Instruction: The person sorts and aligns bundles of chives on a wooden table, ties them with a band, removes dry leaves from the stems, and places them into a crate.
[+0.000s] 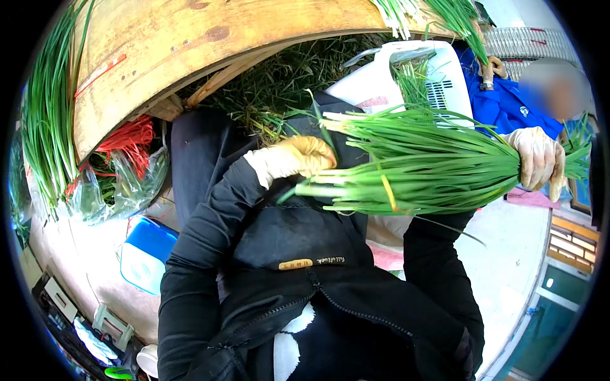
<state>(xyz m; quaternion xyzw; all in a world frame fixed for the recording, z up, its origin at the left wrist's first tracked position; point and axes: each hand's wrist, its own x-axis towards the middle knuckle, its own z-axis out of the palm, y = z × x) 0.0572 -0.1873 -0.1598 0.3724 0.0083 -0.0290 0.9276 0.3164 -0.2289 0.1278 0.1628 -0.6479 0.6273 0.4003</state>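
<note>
My right hand (537, 159), in a whitish glove, is closed around the leafy end of a large bunch of garlic chives (432, 162). The bunch lies sideways in the air over my lap, pale cut ends to the left, with a yellowish leaf (389, 193) among the green. Close by those pale ends is my left hand (298, 155), in a yellow-stained glove with its fingers curled shut. A loose chive leaf (321, 117) runs up from its fingertips; the grip itself is partly hidden.
A wooden table (254, 22) curves across the top, with more chives (54, 108) at its left end. Below it are red ties (130, 146), a clear plastic bag (133, 190) and heaped greens (286, 76). A white crate (448, 70) stands near a co-worker in blue (489, 95). A blue-and-white box (149, 254) sits on the floor.
</note>
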